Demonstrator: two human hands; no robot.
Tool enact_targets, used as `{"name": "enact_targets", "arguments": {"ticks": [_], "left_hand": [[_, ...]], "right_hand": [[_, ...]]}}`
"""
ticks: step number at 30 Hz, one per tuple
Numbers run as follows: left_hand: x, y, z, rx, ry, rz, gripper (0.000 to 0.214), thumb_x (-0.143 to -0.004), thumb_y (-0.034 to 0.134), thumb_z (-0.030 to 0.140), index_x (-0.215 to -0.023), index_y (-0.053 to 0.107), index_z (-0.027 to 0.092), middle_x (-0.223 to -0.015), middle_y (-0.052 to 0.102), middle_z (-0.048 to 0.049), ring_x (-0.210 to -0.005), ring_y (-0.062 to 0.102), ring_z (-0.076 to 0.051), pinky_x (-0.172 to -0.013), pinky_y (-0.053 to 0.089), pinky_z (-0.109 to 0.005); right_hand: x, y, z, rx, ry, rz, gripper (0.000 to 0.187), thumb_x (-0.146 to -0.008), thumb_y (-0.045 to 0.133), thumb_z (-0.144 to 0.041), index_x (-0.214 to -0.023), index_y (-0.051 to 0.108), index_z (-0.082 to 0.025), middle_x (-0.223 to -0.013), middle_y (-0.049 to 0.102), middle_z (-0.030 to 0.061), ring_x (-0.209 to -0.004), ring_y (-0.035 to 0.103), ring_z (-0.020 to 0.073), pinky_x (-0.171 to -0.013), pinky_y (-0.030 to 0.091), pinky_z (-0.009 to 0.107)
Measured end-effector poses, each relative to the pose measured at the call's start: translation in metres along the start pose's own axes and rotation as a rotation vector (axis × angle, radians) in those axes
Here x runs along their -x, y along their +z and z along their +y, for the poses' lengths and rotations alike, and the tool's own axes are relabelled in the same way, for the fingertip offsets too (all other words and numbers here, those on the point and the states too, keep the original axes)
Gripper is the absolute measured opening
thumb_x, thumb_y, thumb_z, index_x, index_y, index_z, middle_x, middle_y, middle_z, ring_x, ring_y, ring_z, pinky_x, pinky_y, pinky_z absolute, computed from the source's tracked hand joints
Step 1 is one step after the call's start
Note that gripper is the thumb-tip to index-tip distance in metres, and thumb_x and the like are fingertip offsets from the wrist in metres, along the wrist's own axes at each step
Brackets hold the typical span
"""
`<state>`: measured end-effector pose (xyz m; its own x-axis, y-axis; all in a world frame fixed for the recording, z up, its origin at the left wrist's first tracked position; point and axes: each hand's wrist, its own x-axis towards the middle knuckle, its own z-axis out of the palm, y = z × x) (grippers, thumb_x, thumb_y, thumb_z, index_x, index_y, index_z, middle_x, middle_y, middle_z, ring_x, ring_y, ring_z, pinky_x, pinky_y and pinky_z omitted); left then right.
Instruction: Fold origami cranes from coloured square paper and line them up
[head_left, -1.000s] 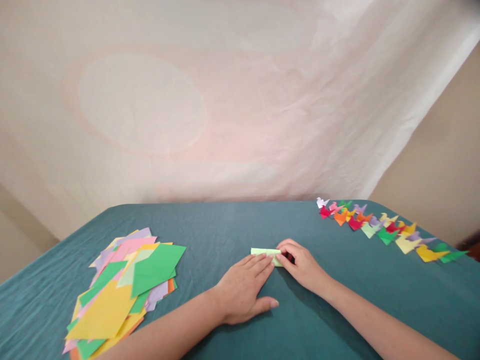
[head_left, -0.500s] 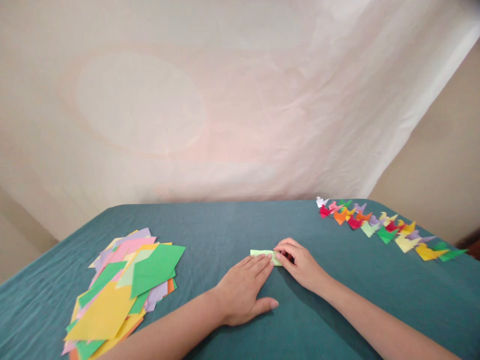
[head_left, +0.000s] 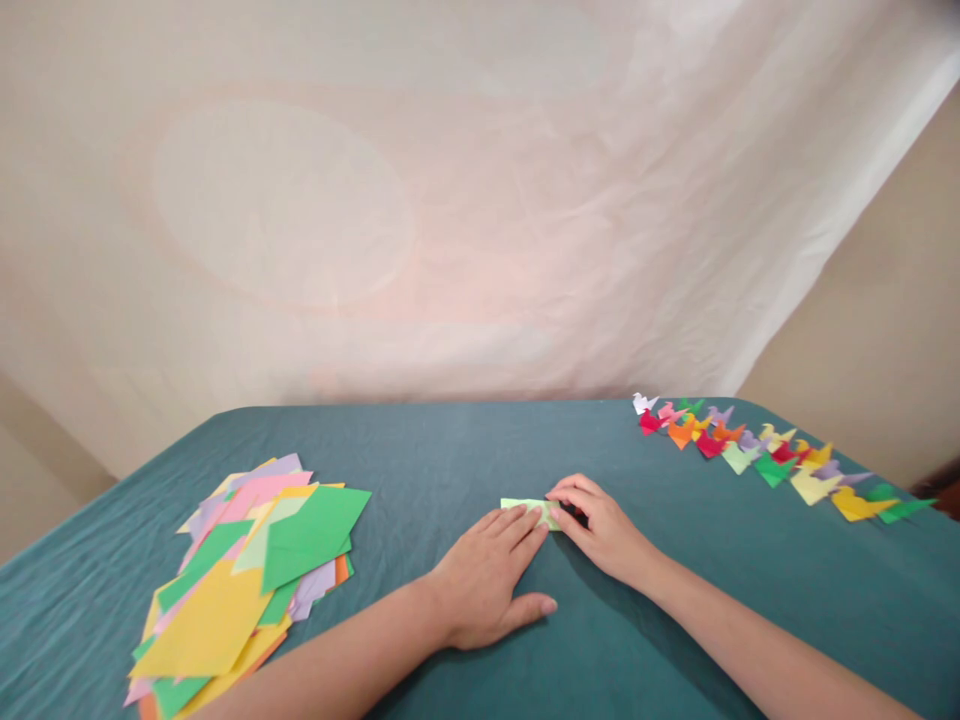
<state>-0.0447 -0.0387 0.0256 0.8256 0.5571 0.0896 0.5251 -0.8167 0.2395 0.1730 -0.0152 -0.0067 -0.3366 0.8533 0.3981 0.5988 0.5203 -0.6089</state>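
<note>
A small pale green folded paper strip (head_left: 513, 502) lies flat on the table in front of me. My left hand (head_left: 491, 580) rests across it palm down, the fingers stretched over its left and middle part and the thumb held out to the side on the cloth. At the strip's right end is my right hand (head_left: 600, 530), with thumb and index finger pinched on the paper's edge. Much of the strip is hidden under my fingers.
A loose heap of coloured paper sheets (head_left: 217, 620) spreads over the left side of the table. Several folded paper birds (head_left: 816, 486) stand in rows at the far right. A dark green cloth (head_left: 420, 450) covers the table, and a pale sheet (head_left: 480, 200) hangs behind it.
</note>
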Motion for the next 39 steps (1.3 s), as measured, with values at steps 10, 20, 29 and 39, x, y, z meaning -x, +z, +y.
{"name": "enact_targets", "arguments": {"ticks": [10, 20, 29, 39], "left_hand": [[-0.0001, -0.0011, -0.0006, 0.009, 0.003, 0.006, 0.066, -0.089, 0.03, 0.056, -0.14, 0.023, 0.016, -0.145, 0.025, -0.0114, -0.134, 0.02, -0.025, -0.11, 0.017, -0.042], [-0.0019, -0.0054, -0.0001, 0.002, -0.009, -0.043, 0.068, -0.087, 0.032, 0.057, -0.141, 0.019, 0.017, -0.146, 0.024, -0.0109, -0.134, 0.02, -0.026, -0.11, 0.015, -0.045], [-0.0018, -0.0063, 0.0, 0.016, -0.024, -0.052, 0.069, -0.087, 0.031, 0.059, -0.141, 0.02, 0.018, -0.146, 0.023, -0.0105, -0.134, 0.019, -0.027, -0.11, 0.015, -0.045], [-0.0016, -0.0048, -0.0007, 0.017, -0.033, -0.043, 0.069, -0.086, 0.031, 0.06, -0.141, 0.02, 0.019, -0.146, 0.023, -0.01, -0.134, 0.02, -0.028, -0.11, 0.016, -0.045]], "right_hand": [[0.0001, -0.0015, -0.0015, 0.044, -0.013, 0.004, 0.014, -0.084, 0.051, -0.024, -0.094, 0.06, -0.019, -0.097, 0.055, 0.0069, -0.095, 0.053, 0.0191, -0.086, 0.043, 0.035], [0.0025, -0.0008, 0.0003, 0.064, 0.027, 0.025, 0.013, -0.08, 0.055, -0.023, -0.093, 0.055, -0.019, -0.1, 0.053, 0.0073, -0.097, 0.05, 0.0203, -0.087, 0.041, 0.036], [0.0025, -0.0004, 0.0025, 0.067, 0.04, 0.029, 0.014, -0.076, 0.057, -0.021, -0.089, 0.054, -0.019, -0.099, 0.052, 0.0067, -0.097, 0.049, 0.0206, -0.088, 0.041, 0.037], [0.0018, -0.002, 0.003, 0.057, 0.051, 0.013, 0.015, -0.076, 0.057, -0.021, -0.091, 0.055, -0.019, -0.099, 0.052, 0.0064, -0.097, 0.049, 0.02, -0.088, 0.04, 0.035]]}}
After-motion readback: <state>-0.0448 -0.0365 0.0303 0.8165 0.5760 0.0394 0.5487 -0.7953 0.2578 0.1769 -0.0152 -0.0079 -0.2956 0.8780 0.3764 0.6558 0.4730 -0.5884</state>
